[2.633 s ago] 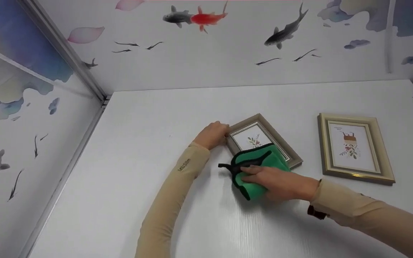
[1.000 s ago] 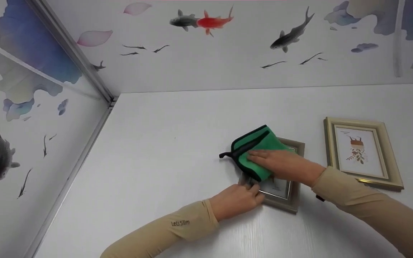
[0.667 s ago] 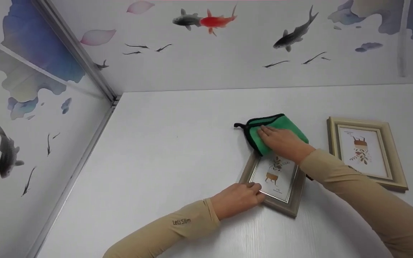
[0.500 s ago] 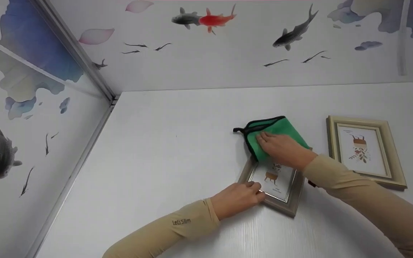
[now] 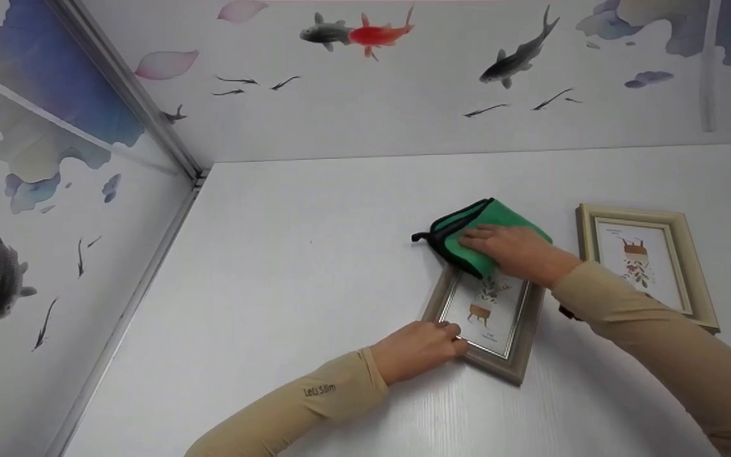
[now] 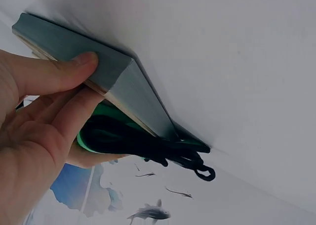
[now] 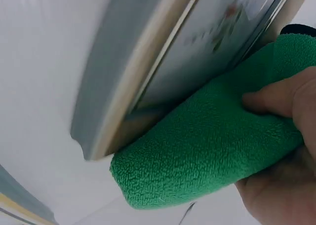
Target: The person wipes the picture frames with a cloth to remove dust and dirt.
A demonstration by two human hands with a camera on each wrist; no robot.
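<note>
In the head view, a greyish-brown picture frame stands slightly tilted over the white tabletop, its plant-pot print upside down. My left hand grips the frame's lower left side; in the left wrist view the thumb presses the outer edge while the fingers lie on the front. My right hand holds a folded green cloth with black trim against the frame's far end, covering that part. In the right wrist view, the thumb presses into the cloth, which lies along the frame's end.
A second, gold-coloured picture frame lies to the right, partly behind the right sleeve. The white tabletop meets a fish-painted panel at the back and another panel on the left.
The frame has turned from a diagonal position, and the left hand has shifted from its upper left corner to its lower left. The cloth has moved up to the far end.
</note>
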